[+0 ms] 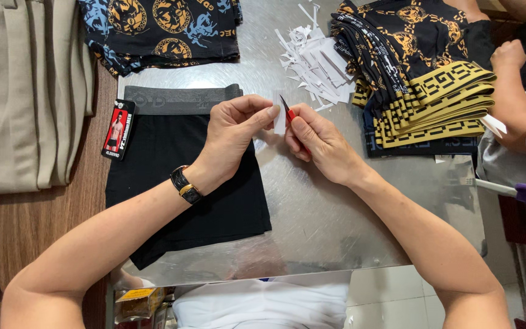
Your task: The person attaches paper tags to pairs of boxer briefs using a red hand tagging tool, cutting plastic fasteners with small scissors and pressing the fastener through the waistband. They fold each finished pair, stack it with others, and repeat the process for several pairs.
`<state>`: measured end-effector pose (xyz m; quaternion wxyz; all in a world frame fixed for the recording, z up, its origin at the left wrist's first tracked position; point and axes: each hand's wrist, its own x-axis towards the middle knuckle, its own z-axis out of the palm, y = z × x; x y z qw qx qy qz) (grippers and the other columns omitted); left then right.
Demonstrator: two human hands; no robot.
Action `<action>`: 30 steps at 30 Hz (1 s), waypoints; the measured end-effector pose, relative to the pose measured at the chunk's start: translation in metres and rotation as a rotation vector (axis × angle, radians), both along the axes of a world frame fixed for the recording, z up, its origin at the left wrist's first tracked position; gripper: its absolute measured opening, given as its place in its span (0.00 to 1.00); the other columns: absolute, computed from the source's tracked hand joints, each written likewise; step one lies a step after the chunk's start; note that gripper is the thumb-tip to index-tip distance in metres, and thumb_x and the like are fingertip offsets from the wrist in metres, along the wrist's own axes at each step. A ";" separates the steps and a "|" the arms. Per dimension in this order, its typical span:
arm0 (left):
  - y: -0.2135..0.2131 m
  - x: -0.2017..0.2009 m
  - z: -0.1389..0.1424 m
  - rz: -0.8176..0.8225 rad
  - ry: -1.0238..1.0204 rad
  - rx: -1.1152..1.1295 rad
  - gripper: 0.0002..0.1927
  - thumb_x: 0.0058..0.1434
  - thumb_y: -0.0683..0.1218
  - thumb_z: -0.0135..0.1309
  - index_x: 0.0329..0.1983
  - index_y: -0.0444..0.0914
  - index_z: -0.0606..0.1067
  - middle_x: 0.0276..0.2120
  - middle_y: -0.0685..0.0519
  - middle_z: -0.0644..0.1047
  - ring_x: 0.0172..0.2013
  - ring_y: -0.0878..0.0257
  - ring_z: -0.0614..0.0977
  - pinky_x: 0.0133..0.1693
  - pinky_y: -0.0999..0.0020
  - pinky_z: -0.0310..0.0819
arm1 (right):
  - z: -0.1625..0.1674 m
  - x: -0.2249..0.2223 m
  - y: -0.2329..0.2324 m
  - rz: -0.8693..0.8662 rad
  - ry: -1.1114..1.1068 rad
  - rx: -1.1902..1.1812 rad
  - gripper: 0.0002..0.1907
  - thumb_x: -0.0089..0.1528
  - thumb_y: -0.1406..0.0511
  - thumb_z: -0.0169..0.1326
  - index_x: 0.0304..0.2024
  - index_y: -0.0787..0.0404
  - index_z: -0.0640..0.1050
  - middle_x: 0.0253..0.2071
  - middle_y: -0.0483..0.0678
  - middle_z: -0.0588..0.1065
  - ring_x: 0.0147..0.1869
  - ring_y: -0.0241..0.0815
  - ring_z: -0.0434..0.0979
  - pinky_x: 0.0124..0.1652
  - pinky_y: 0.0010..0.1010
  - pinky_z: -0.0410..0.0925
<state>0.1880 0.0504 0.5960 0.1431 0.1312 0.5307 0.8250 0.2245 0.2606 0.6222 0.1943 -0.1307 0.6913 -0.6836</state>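
Right now your two hands meet over a shiny metal tabletop (336, 225). Your left hand (232, 134), with a black wristwatch (185, 184) on the wrist, pinches a small white paper tag (280, 119) between thumb and forefinger, holding it upright and taut. Your right hand (319, 145) is closed around a small red-handled cutting tool (288, 113), its dark tip resting against the tag's edge, so the pinch seems meant to steady the paper for the blade.

Just beneath your left hand lies a pair of black boxer briefs with a grey elastic waistband (181, 176), spread flat, with a printed cardboard label (118, 129) at its left edge. Beyond your hands sits a loose heap of white paper strips (315, 58), close enough to catch trimmings. To the right of that heap is a stack of folded black-and-gold patterned underwear (421, 79); another person's arm (512, 97) rests beside it. At the top left lies blue-and-gold patterned underwear (159, 30), and further left, on the brown wooden table (31, 225), folded beige fabric (28, 91). Nothing lies between your hands and the tag.
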 end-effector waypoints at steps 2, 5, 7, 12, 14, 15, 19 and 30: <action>0.000 -0.001 0.000 -0.006 -0.013 0.002 0.06 0.67 0.42 0.59 0.44 0.34 0.81 0.32 0.54 0.82 0.34 0.71 0.81 0.39 0.76 0.79 | 0.001 -0.001 0.001 0.007 0.009 0.007 0.18 0.75 0.55 0.36 0.54 0.59 0.70 0.29 0.38 0.63 0.29 0.28 0.59 0.30 0.18 0.58; -0.001 -0.003 0.000 -0.025 -0.018 0.001 0.06 0.67 0.42 0.59 0.44 0.34 0.81 0.32 0.54 0.82 0.34 0.71 0.81 0.39 0.76 0.79 | 0.004 -0.002 0.003 0.015 0.022 0.040 0.18 0.75 0.55 0.36 0.53 0.59 0.70 0.29 0.38 0.63 0.30 0.28 0.59 0.30 0.19 0.57; -0.002 -0.003 0.000 -0.040 -0.010 -0.013 0.06 0.67 0.43 0.59 0.43 0.34 0.81 0.32 0.54 0.82 0.33 0.71 0.82 0.39 0.76 0.80 | 0.006 -0.003 0.005 0.024 0.027 0.068 0.18 0.76 0.55 0.36 0.52 0.60 0.70 0.29 0.39 0.63 0.30 0.28 0.59 0.30 0.19 0.57; -0.003 -0.003 -0.001 -0.043 0.016 -0.051 0.07 0.67 0.42 0.60 0.43 0.34 0.81 0.33 0.52 0.82 0.34 0.71 0.82 0.39 0.77 0.79 | 0.009 -0.005 0.007 0.052 0.033 0.086 0.18 0.76 0.55 0.35 0.49 0.60 0.70 0.28 0.39 0.62 0.28 0.28 0.58 0.28 0.19 0.57; -0.003 -0.004 -0.001 -0.053 0.008 -0.046 0.06 0.67 0.42 0.59 0.43 0.34 0.81 0.32 0.52 0.82 0.34 0.70 0.82 0.38 0.76 0.80 | 0.010 -0.005 0.007 0.051 0.022 0.096 0.17 0.76 0.55 0.35 0.48 0.60 0.70 0.27 0.39 0.63 0.28 0.28 0.58 0.28 0.19 0.56; -0.003 -0.004 -0.001 -0.058 0.003 -0.044 0.06 0.67 0.42 0.59 0.43 0.34 0.81 0.32 0.52 0.82 0.34 0.70 0.82 0.38 0.76 0.80 | 0.010 -0.005 0.007 0.053 0.018 0.093 0.17 0.76 0.55 0.35 0.48 0.60 0.70 0.27 0.39 0.63 0.28 0.28 0.58 0.28 0.19 0.56; -0.004 -0.005 0.000 -0.096 -0.002 -0.033 0.06 0.68 0.42 0.58 0.43 0.33 0.80 0.31 0.53 0.82 0.32 0.70 0.82 0.36 0.75 0.81 | 0.013 -0.006 0.007 0.076 -0.002 0.068 0.17 0.76 0.56 0.35 0.47 0.60 0.70 0.27 0.38 0.62 0.27 0.28 0.57 0.27 0.19 0.56; -0.004 -0.006 0.001 -0.096 -0.010 -0.069 0.06 0.67 0.41 0.58 0.42 0.32 0.81 0.32 0.52 0.82 0.32 0.70 0.82 0.35 0.76 0.80 | 0.015 -0.008 0.012 0.094 -0.056 0.064 0.16 0.76 0.57 0.36 0.47 0.59 0.71 0.27 0.38 0.60 0.28 0.28 0.55 0.27 0.19 0.54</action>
